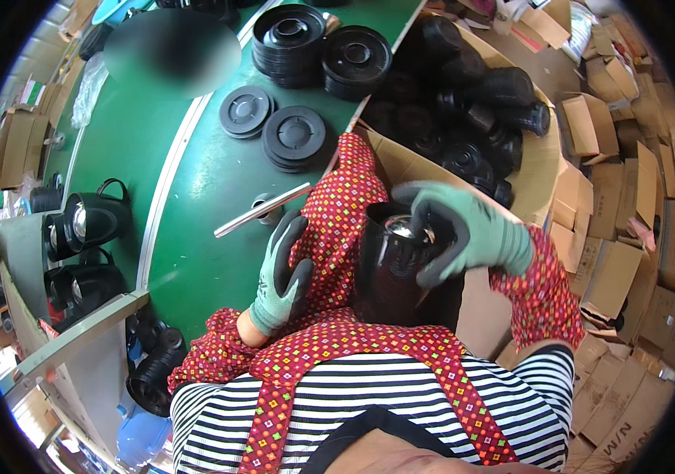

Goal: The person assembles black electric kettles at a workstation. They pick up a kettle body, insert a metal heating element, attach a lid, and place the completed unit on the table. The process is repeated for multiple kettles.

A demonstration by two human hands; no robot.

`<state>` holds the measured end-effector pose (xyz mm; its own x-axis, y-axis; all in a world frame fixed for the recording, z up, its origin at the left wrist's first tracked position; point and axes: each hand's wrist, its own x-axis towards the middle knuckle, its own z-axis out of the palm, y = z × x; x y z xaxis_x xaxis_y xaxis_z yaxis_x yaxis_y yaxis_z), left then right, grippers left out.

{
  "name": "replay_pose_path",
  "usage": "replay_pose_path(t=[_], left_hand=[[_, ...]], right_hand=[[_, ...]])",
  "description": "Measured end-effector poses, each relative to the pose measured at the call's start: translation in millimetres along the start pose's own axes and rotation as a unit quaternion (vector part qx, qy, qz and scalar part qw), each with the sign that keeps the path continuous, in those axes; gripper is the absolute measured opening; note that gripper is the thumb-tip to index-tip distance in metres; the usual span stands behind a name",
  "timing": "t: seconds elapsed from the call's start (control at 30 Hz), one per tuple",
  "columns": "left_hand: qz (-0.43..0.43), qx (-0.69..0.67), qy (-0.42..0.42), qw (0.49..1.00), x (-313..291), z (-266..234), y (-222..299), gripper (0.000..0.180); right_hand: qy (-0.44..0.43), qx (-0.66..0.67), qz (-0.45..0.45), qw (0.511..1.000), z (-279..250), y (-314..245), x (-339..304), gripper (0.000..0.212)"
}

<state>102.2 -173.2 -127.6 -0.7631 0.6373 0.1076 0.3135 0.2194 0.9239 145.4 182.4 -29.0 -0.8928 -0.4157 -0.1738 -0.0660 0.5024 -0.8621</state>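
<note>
Both my hands wear green gloves with dark grey palms and fingers. In front of my body stands a glossy black jug body [389, 272], its open end up, with a shiny silver part [401, 227] inside the opening. My right hand [472, 233] is curled round the top rim of this jug body, its palm side hidden. My left hand [278, 276] is raised beside the patterned apron cloth, thumb and fingers apart, nothing in it. Just beyond its fingertips, a metal rod [262, 210] lies tilted over a small round metal piece [268, 213] on the green table.
Black discs [294, 134] and stacks of black rings [288, 51] sit on the green table [187, 237]. At right, a big carton [539, 170] holds black parts. Black jugs [100, 217] stand at left by a grey metal rail [77, 336]. Flattened cartons [630, 261] cover the right side.
</note>
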Motion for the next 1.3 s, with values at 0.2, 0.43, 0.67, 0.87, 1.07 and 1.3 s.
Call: replay_pose_path(t=[0.2,0.43,0.67,0.87,1.07,1.3], left_hand=[[0.035,0.017,-0.040,0.998,0.8,13.5,11.7,0.057],[-0.109,-0.335,-0.084,0.932,15.6,43.1,12.8,0.065],[-0.066,-0.531,-0.118,0.837,53.6,31.6,45.9,0.072],[-0.008,-0.389,-0.078,0.918,49.5,19.2,-56.9,0.063],[-0.043,-0.414,-0.054,0.908,19.3,-26.9,-74.6,0.049],[-0.138,-0.561,0.057,0.814,23.1,-49.7,-38.2,0.056]], right_hand=[[0.187,0.158,0.040,0.969,49.3,18.5,-72.2,0.042],[0.456,0.153,0.011,0.877,21.8,22.4,-131.7,0.039],[0.442,0.125,-0.085,0.884,51.8,-55.2,-75.1,0.051],[0.342,0.026,-0.157,0.926,65.8,-77.4,1.4,0.047],[0.168,0.148,-0.194,0.955,43.5,-85.5,66.6,0.048],[0.530,-0.128,0.272,0.793,-53.4,146.1,208.1,0.099]])
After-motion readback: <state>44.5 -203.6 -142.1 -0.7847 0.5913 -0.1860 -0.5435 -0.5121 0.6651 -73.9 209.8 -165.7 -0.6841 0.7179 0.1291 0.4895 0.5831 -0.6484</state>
